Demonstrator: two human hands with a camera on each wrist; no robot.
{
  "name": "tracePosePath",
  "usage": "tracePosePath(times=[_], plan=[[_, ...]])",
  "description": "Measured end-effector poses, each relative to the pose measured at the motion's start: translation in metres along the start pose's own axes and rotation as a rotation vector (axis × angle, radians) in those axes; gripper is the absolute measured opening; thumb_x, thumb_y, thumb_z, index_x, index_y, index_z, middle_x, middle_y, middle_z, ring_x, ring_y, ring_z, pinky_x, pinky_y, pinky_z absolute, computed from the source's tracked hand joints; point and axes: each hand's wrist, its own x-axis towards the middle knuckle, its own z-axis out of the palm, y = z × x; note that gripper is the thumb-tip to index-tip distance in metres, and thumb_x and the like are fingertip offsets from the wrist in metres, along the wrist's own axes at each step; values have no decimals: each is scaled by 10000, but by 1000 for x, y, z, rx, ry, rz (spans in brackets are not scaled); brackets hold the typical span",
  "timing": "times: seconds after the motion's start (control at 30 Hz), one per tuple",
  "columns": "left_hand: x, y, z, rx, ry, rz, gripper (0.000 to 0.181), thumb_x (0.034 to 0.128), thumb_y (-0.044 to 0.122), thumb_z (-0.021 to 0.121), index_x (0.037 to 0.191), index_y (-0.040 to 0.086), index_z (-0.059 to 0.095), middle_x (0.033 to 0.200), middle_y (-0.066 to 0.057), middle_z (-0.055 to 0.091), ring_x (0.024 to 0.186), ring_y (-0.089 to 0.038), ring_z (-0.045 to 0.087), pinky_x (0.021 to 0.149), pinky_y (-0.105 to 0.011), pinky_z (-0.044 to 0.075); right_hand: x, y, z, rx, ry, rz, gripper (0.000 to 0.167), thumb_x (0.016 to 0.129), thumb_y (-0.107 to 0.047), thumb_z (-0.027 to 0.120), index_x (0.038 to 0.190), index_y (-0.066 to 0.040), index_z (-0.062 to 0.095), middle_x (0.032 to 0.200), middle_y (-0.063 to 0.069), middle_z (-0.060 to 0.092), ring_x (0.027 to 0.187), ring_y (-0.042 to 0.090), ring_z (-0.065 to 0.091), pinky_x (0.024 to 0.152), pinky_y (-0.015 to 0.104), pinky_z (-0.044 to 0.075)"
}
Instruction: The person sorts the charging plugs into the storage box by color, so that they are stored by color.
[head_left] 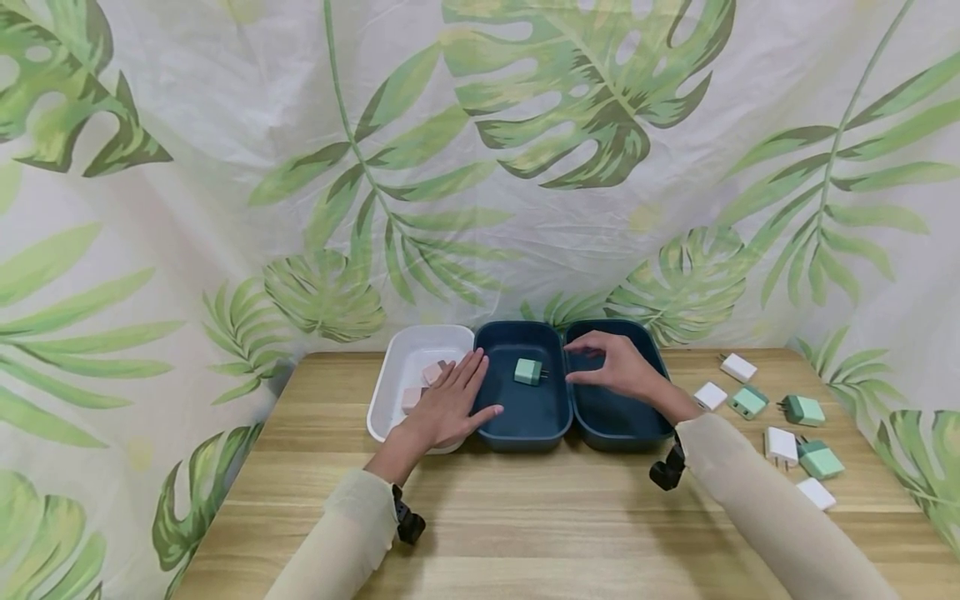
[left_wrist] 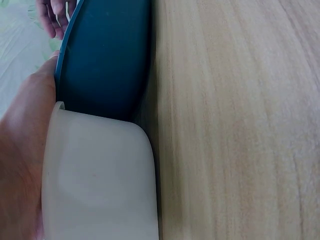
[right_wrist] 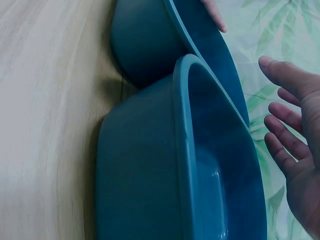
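Three bins stand side by side at the back of the table: a white bin (head_left: 381,392), a dark blue bin (head_left: 525,440) in the middle and another dark blue bin (head_left: 626,442) on the right. Pink blocks (head_left: 412,398) lie in the white bin, partly covered by my left hand (head_left: 444,407). That hand lies flat across the rims of the white and middle bins, fingers straight. One green charger plug (head_left: 528,372) sits in the middle bin. Above the right bin hovers my right hand (head_left: 617,367), thumb and fingers apart with nothing between them.
To the right on the wooden table (head_left: 525,533) lie several loose charger plugs, some white, like this white plug (head_left: 782,446), some green, like this green plug (head_left: 804,410). A leaf-patterned cloth (head_left: 420,167) hangs behind the bins.
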Motion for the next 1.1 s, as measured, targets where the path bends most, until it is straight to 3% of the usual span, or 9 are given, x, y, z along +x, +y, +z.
tracePosePath(times=[0.3,0.43,1.1], plan=[[0,3,-3,-6,-22,-19,941,1067,698,353,1705,77,48,1790,-94,-14,1655,-247,1,1328,-504,95,-11,5,-15,-43,9,-62,431,840,-188,918,1231,-73,775,1223,107,745,1034,283,720,917,559,590],[-1,3,-3,2,-15,-13,943,1066,702,350,1704,73,59,1790,-110,12,1656,-258,22,1327,-507,104,-17,6,-22,-36,-7,-48,447,820,-185,935,1230,-94,781,1239,84,744,1064,292,719,943,543,586],[-1,3,-4,6,-7,-8,944,1065,703,349,1705,66,74,1789,-116,37,1655,-262,33,1324,-513,122,-56,12,-59,-59,-97,-91,439,831,-147,923,1237,-86,767,1262,104,732,1101,175,683,936,437,603]])
